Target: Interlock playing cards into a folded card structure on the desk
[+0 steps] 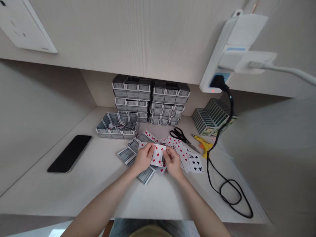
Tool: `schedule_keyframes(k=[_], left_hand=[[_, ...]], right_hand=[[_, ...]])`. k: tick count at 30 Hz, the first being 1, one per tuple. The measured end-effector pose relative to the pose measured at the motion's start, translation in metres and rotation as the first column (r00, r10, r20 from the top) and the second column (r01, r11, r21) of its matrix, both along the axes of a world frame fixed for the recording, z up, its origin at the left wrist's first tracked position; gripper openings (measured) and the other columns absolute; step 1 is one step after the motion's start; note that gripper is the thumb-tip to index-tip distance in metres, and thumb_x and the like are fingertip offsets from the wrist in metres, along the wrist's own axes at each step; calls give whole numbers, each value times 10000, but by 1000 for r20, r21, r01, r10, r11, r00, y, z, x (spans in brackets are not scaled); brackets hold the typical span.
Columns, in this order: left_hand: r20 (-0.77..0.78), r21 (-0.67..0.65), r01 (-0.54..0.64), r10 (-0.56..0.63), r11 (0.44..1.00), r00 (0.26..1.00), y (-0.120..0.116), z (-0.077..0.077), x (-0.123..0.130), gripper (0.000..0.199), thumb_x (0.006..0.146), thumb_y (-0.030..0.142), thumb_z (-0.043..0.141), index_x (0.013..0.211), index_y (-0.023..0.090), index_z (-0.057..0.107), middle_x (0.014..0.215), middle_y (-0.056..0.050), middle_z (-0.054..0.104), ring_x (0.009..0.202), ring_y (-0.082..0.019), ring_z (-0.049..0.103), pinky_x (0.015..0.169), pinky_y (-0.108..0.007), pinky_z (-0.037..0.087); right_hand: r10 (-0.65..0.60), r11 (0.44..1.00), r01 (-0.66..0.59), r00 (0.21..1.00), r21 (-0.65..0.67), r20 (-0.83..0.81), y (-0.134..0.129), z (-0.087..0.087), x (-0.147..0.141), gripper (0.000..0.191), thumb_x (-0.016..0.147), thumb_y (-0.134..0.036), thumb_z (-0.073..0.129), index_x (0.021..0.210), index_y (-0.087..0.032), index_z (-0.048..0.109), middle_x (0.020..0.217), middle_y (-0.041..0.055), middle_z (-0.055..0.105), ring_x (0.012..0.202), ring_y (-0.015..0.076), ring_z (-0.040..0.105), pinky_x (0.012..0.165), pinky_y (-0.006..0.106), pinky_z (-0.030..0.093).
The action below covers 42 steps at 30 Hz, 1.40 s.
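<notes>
A five of diamonds card is held between my two hands above the desk. My left hand pinches its left edge with thumb and fingers. At its right edge, my right hand grips the card the same way. Below and around the hands lie loose playing cards, some face down on the left and some face up on the right, including a six of clubs. Black-handled scissors rest just behind the face-up cards.
An open box made of cards stands behind left, stacked card boxes at the back. A phone lies left. On the right are a yellow glue gun, its looping black cord, a card structure and a power strip above.
</notes>
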<state>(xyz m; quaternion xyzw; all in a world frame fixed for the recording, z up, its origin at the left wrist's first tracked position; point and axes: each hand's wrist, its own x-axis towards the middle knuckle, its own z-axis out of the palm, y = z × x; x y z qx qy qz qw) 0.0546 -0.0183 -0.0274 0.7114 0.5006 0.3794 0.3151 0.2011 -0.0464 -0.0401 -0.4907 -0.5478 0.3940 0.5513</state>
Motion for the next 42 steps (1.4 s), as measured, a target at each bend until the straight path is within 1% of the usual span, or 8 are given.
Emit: schedule_keyframes(k=[5,11,14,21,29,32,37,42], left_hand=[[24,-7,42,-42,999,999,2,0,-2,257,868,361,350,930,183,525,675,1,585,599,-135,533,563,-239,398],[197,-89,139,-120,986,973,4,-2,-1,250,838,308,411,1043,185,486,778,-17,638,640,-145,570,591,-258,427],[234,-94,131,-106,987,966,3,0,0,287,841,317,407,1091,188,465,762,-15,637,597,-139,557,562,-253,418],[156,-43,64,-57,997,986,-4,11,0,304,866,330,368,1124,198,461,785,-26,606,634,-138,540,582,-247,413],[379,-212,144,-55,967,924,-1,9,2,203,836,311,416,998,195,453,645,31,528,522,-101,457,480,-202,356],[437,-233,165,-48,958,898,-2,13,3,252,829,292,413,1057,191,448,649,30,523,518,-101,447,470,-200,354],[320,-140,94,-45,986,946,-9,19,5,317,852,295,377,1143,194,448,694,10,548,524,-104,452,494,-210,366],[244,-48,44,-31,998,969,-12,15,5,284,867,266,341,1126,187,425,790,-19,588,591,-114,505,552,-226,405]], right_hand=[[-14,1000,14,1000,2,-23,4,-1,0,244,807,-366,488,946,-173,545,581,-37,490,464,90,399,444,205,330],[18,1000,-18,998,-5,-65,8,4,3,251,803,-380,492,955,-185,537,595,-38,495,467,92,409,442,209,336],[73,997,-76,992,-24,-107,8,8,2,245,803,-384,495,947,-189,532,579,-49,483,432,79,385,415,202,318],[98,988,-119,977,-101,-187,6,17,-2,260,791,-421,510,897,-184,499,476,-76,459,361,73,397,352,188,288],[64,981,-102,973,-165,-221,2,25,-2,275,767,-415,547,903,-178,527,499,-72,472,359,60,405,344,176,324],[53,979,-97,970,-178,-235,2,27,-3,305,756,-424,555,935,-178,532,504,-73,474,347,53,394,332,171,323],[88,975,-134,965,-179,-245,-1,32,-5,369,762,-461,531,1006,-183,522,490,-84,445,275,39,336,262,168,202],[120,973,-169,953,-160,-278,-2,31,-5,318,772,-437,534,965,-186,511,507,-89,436,273,24,314,265,162,177]])
